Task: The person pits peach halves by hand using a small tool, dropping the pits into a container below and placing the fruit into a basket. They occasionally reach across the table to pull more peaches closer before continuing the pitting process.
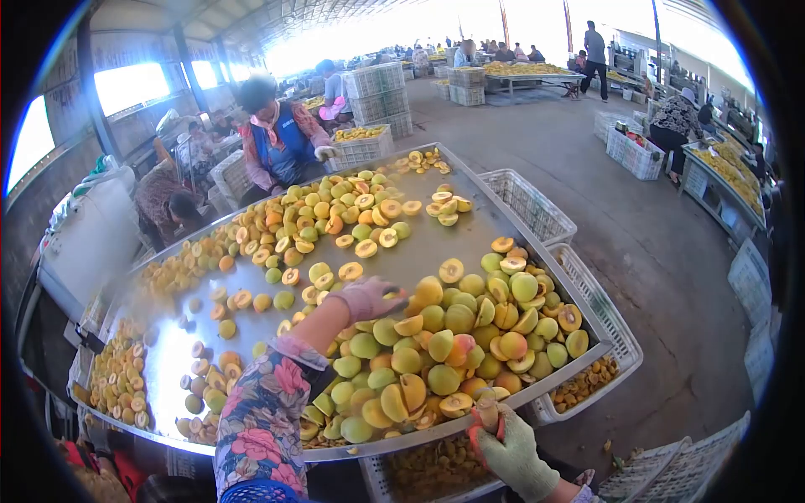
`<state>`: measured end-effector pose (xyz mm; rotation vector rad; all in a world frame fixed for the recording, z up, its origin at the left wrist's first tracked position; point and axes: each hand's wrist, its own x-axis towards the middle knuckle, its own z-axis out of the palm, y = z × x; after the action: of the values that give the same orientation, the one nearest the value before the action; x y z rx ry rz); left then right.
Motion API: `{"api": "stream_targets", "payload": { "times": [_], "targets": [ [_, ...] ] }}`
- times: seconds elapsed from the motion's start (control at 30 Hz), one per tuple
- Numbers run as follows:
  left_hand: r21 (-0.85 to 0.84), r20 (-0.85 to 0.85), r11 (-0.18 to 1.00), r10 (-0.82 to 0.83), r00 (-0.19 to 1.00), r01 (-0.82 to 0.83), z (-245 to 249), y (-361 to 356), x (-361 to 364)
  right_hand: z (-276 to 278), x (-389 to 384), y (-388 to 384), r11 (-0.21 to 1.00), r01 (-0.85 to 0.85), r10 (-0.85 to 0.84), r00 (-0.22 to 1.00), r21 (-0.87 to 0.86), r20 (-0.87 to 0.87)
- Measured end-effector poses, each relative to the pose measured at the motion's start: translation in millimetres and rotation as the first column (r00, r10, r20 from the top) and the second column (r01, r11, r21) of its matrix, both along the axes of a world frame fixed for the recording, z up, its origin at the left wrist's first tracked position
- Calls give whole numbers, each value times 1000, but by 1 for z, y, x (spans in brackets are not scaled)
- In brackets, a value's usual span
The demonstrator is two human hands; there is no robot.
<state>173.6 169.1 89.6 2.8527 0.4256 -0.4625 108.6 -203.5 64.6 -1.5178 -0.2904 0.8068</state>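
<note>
A shallow metal tray table (436,239) holds many yellow-green and orange fruits, probably apricots or peaches, some whole and some cut in halves. My left hand (369,300), in a pinkish glove, hovers over the near side of the big fruit heap (444,335). Its fingers are curved and apart, with nothing clearly held. Down at the near edge of the tray is my right hand (513,459), in a pale green glove with red-orange fingertips. Its fingers wrap round a small brownish thing (486,413) whose kind I cannot make out.
Crates of cut fruit stand below the tray: one crate (587,381) at the right, another (436,469) under the near edge. A person in a blue vest (289,142) stands across the tray. Stacked crates (377,92) and other fruit tables (528,71) lie farther off.
</note>
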Motion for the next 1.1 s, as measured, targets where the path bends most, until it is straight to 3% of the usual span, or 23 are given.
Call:
{"api": "stream_targets", "payload": {
  "times": [0.07, 0.13, 0.17, 0.23, 0.3, 0.37, 0.43, 0.5, 0.53, 0.6, 0.63, 0.7, 0.77, 0.83, 0.9, 0.93, 0.97, 1.0, 1.03, 1.1],
  "targets": [
    [48, 176, 999, -18, 984, 10, 1, -14, 22, -1, 0, 0, 1000, -1, 1, 1000, 21, 11],
    [51, 157, 998, 33, 987, -42, -8, -27, 41, 1, 1, 1, 999, -27, 38, 927, -35, 374],
    [53, 148, 995, 79, 986, -88, -14, -35, 59, -10, 1, 1, 999, 4, 12, 919, -42, 395],
    [89, 95, 995, 39, 995, -48, -41, -34, 79, -37, 6, -2, 998, -15, -33, 756, 68, 653],
    [72, 44, 995, 62, 997, -65, -47, -43, 87, -9, -2, -7, 1000, 23, -24, 825, 9, 565],
    [53, 110, 991, 117, 987, -123, -52, -44, 86, -18, -2, -9, 997, 65, -80, 912, 50, 401],
    [71, 164, 991, 98, 982, -111, -40, -59, 78, -30, 0, -8, 994, 104, -109, 858, 39, 502],
    [96, 215, 987, 104, 971, -127, -33, -70, 55, -31, 1, -1, 902, 108, -205, 959, 418, 193],
    [74, 395, 995, 28, 918, -62, -36, -80, 39, -25, 1, -3, 899, 102, -202, 959, 425, 198],
    [43, 630, 994, -106, 769, 101, -28, -111, -2, 1, 1, -7, 961, 224, -177, 948, 164, -263],
    [24, 695, 981, -154, 702, 192, -17, -135, -31, 2, -1, -8, 962, 212, -164, 952, 172, -260],
    [31, 597, 968, -216, 773, 247, -1, -171, -82, -7, 5, -4, 950, 181, -105, 953, 255, -284],
    [138, 597, 948, -312, 739, 288, 8, -201, -131, -14, 5, 3, 935, 146, 1, 910, 324, -414],
    [391, 573, 879, -465, 675, 274, -18, -211, -164, -32, 8, 7, 884, 57, 285, 721, 465, -631],
    [508, 598, 801, -593, 539, 317, -19, -215, -193, -45, 2, 7, 868, -37, 385, 680, 495, -624],
    [490, 587, 827, -547, 597, 275, -23, -217, -207, -44, -3, 7, 819, -57, 514, 514, 571, -687],
    [484, 628, 829, -551, 550, 279, -24, -218, -212, -41, -1, 7, 764, -46, 616, 351, 644, -706],
    [478, 667, 828, -559, 492, 293, -24, -218, -219, -47, -5, 8, 736, -54, 636, 397, 675, -662],
    [469, 667, 839, -541, 513, 276, -22, -216, -228, -52, -10, 10, 739, -67, 641, 374, 670, -670],
    [309, 835, 933, -359, 417, 183, -9, -217, -236, -33, -18, 9, 709, -123, 643, 517, 694, -565]
  ]
}}
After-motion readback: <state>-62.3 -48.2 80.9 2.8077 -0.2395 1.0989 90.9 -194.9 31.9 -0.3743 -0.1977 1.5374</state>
